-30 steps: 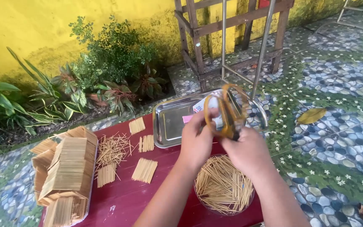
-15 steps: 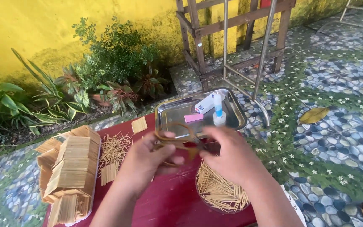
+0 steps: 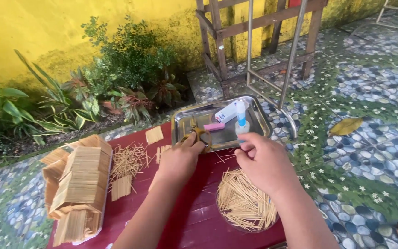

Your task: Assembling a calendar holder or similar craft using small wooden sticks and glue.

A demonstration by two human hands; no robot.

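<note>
Two packages in steel tray (image 3: 187, 121): white box (image 3: 225, 113), pink bar (image 3: 213, 126).

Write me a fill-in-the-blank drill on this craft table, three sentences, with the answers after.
1. The left hand rests on the orange-handled scissors at the rim of the metal ____.
2. The round basket below the right hand is full of thin wooden ____.
3. The table top is coloured dark ____.

Missing words: tray; sticks; red
</note>
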